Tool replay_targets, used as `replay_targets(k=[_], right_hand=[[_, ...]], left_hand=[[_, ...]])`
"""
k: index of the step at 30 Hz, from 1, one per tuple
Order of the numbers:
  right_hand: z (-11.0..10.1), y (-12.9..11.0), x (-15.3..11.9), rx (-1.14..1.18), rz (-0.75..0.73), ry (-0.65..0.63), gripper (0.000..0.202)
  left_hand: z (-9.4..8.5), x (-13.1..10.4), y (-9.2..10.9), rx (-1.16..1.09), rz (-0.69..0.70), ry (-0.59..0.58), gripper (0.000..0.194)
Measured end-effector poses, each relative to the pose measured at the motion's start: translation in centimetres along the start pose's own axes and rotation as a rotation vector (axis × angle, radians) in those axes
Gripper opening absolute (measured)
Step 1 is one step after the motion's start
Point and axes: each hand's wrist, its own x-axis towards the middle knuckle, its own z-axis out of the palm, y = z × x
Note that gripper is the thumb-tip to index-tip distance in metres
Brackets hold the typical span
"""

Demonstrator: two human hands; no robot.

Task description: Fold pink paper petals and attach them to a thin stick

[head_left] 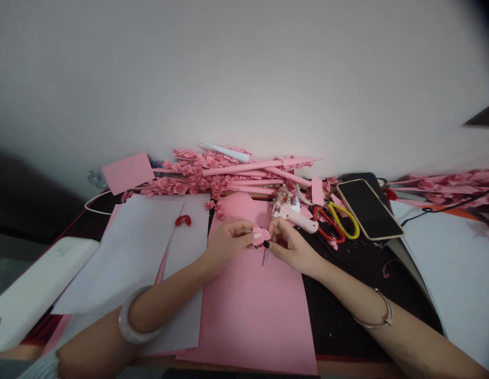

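Leftward, white paper (121, 247) is lying beside a pink sheet (252, 316); above this, the left hand (228, 245) is pinching a pink paper piece (261, 235), the right hand (293, 245) is curling at its edge, grip unclear, and scissors (342, 221) are resting beyond.

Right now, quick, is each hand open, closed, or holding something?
Left hand: closed, pinching a small pink paper piece.
Right hand: closed at the piece's edge, apparently gripping a slim dark-ended tool; its exact kind can't be told.
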Motion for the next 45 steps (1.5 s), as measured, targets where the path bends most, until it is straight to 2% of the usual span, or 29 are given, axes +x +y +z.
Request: replay_targets(k=[16,31,45], right_hand=[[0.0,0.2,0.1,-0.03,0.004,0.017,0.012],[0.1,-0.1,0.2,-0.06,0.014,0.017,0.012],[0.1,-0.1,0.2,-0.07,0.019,0.006,0.011]], left_hand=[[-0.1,0.1,-0.2,-0.038,0.004,-0.035,0.025],[-0.2,0.3,-1.2,-0.03,0.038,-0.025,0.025],[0.1,0.1,-1.1,-0.024,0.056,0.005,0.021]])
